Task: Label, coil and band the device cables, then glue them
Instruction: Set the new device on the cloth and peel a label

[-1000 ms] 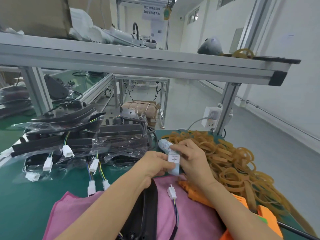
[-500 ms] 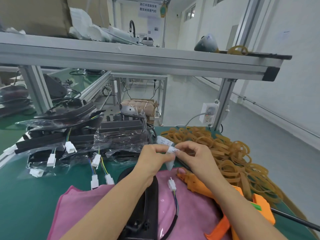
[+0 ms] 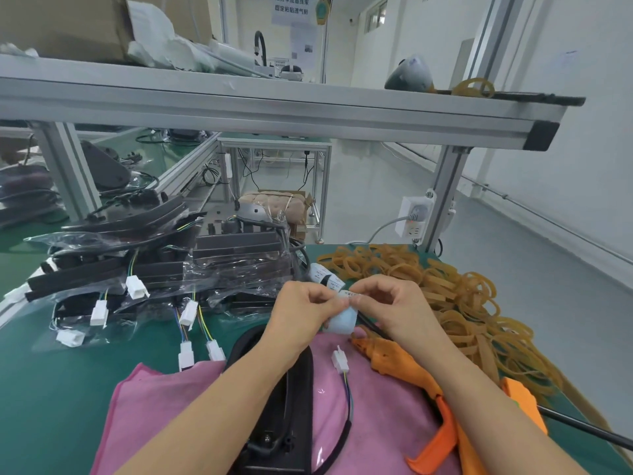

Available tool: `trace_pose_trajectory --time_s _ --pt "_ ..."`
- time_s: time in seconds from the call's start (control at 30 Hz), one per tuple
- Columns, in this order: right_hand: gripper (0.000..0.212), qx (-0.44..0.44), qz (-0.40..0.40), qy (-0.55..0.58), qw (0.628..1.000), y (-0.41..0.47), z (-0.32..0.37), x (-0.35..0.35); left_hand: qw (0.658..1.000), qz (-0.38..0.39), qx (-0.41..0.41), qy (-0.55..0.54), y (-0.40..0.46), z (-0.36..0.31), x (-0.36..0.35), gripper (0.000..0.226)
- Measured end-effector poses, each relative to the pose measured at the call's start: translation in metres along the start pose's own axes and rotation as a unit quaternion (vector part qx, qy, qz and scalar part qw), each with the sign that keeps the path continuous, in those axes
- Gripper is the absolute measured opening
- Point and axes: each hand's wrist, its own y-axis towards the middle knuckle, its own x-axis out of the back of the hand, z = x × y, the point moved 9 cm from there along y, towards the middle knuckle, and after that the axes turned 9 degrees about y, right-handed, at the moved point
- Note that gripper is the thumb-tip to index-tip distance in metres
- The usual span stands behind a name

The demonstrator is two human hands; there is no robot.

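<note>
Label now peeling — a second ago it lay flat on its strip. Left hand (image 3: 310, 308) pinches the pale blue backing paper (image 3: 342, 320); right hand (image 3: 394, 303) pinches the white label (image 3: 349, 295), both held just above the pink cloth (image 3: 376, 423). Labelling step is underway. The device cable (image 3: 346, 395) with its white connector (image 3: 340, 361) lies untouched on the cloth. Label print too small to read; hanging sign (image 3: 292, 6) has Chinese text.

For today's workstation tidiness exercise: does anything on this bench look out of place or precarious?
The rubber bands lie in a loose heap sprawling toward the bench's right edge, not in any container. The orange glue gun lies on the pink cloth beside the right hand.
</note>
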Motion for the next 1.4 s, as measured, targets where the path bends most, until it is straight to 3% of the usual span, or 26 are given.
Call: trace_pose_trajectory --time_s 0.1,0.17,0.23,0.27,0.3,0.33,0.4,0.47,0.53,0.6,0.83,0.97,1.1,1.3,1.4 --pt "0.015 0.007 -0.002 -0.002 1.000 -0.001 0.002 0.002 0.998 -0.013 0.002 0.058 -0.001 0.002 0.003 0.025" --pt "0.015 0.012 -0.013 -0.027 0.999 -0.001 0.002 0.004 0.987 0.009 -0.013 0.161 -0.001 0.000 0.000 0.025" --pt "0.015 0.002 -0.057 0.000 0.998 -0.001 0.000 0.014 0.926 0.088 -0.038 0.365 -0.003 -0.001 -0.014 0.007" --pt "0.015 -0.007 -0.085 0.031 0.996 -0.001 -0.001 0.020 0.886 0.129 -0.042 0.444 -0.007 0.000 -0.018 0.012" --pt "0.017 -0.015 -0.106 0.049 0.993 -0.002 -0.002 0.025 0.866 0.160 -0.036 0.472 -0.010 0.004 -0.019 0.025" --pt "0.017 -0.019 -0.114 0.044 0.992 -0.002 -0.001 0.028 0.874 0.180 -0.030 0.450 -0.011 0.006 -0.014 0.033" --pt "0.013 -0.046 -0.080 0.034 0.995 -0.003 -0.001 0.018 0.947 0.157 0.001 0.280 -0.012 0.000 0.012 0.035" --pt "0.017 -0.103 -0.007 0.047 0.994 -0.007 -0.007 -0.009 0.986 0.047 0.035 0.153 -0.011 0.001 0.059 0.037" --pt "0.028 -0.136 0.066 0.018 0.988 -0.012 -0.011 -0.041 0.987 -0.055 0.062 0.140 -0.017 0.014 0.101 0.041" --pt "0.029 -0.144 0.123 0.014 0.982 -0.016 -0.009 -0.073 0.981 -0.096 0.084 0.147 -0.030 0.028 0.120 0.040" --pt "0.031 -0.154 0.199 -0.075 0.965 -0.018 -0.009 -0.126 0.985 -0.110 0.098 0.087 -0.063 0.065 0.113 0.030" --pt "0.031 -0.163 0.185 -0.103 0.964 -0.016 -0.013 -0.127 0.987 -0.103 0.075 0.094 -0.067 0.065 0.106 0.025" --pt "0.033 -0.135 0.148 -0.211 0.957 -0.015 -0.013 -0.126 0.979 -0.099 0.080 0.158 -0.067 0.066 0.099 0.024" --pt "0.025 -0.049 0.088 -0.372 0.923 -0.020 -0.001 -0.131 0.967 -0.128 0.091 0.201 -0.064 0.068 0.097 0.032" --pt "0.040 -0.008 0.047 -0.442 0.896 -0.020 0.009 -0.127 0.966 -0.131 0.096 0.200 -0.064 0.070 0.098 0.037"
